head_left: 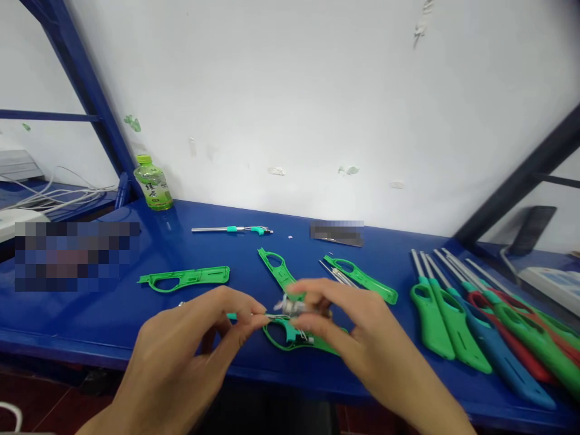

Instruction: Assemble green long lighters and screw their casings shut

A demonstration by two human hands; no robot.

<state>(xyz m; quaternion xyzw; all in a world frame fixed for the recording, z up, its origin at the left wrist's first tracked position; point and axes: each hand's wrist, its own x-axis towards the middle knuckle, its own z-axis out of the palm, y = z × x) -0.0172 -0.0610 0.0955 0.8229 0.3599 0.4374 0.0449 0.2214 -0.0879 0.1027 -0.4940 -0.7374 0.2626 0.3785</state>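
My left hand point(194, 341) is closed, thumb and forefinger pinching a thin grey wire point(277, 316) by a teal collar point(231, 316). Between the fingers of my right hand point(362, 323) is a small shiny part point(296, 308), smeared by motion, its kind unclear. Below both hands lies a green lighter handle half point(278, 345), partly hidden, with a teal trigger point(286, 329) in it. Just behind rests another green handle half point(277, 270). Further back is a lighter rod assembly point(212, 229) with its own teal trigger.
A third green half point(190, 277) lies left. Right of centre, another half point(362, 279) sits beside metal rods point(338, 273). Several long-necked lighters point(435, 320) line the right side of the blue table point(81, 317). A green bottle point(154, 184) stands back left.
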